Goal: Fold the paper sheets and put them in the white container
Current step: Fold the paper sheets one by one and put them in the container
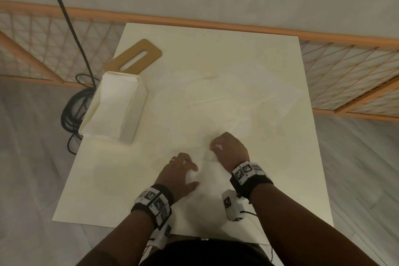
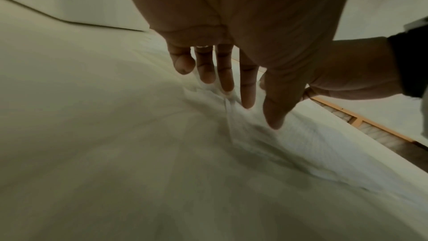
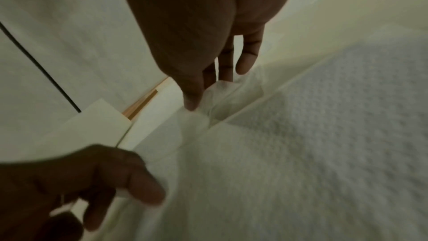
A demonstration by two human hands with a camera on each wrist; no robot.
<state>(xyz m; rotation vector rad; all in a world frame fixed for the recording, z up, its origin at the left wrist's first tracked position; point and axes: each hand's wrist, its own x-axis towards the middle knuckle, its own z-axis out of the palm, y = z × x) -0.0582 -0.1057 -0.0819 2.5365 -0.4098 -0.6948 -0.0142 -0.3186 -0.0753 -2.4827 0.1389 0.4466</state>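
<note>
A thin white paper sheet lies on the white table in front of me. My left hand rests on it with its fingers straight and spread. My right hand pinches a raised fold of the same sheet between thumb and fingers. Further back, more loose sheets lie flat and overlapping. The white container stands at the table's left edge, with folded paper inside it.
A flat wooden piece with a slot lies behind the container. A black cable hangs and coils off the table's left side. A wooden lattice rail runs behind and right of the table.
</note>
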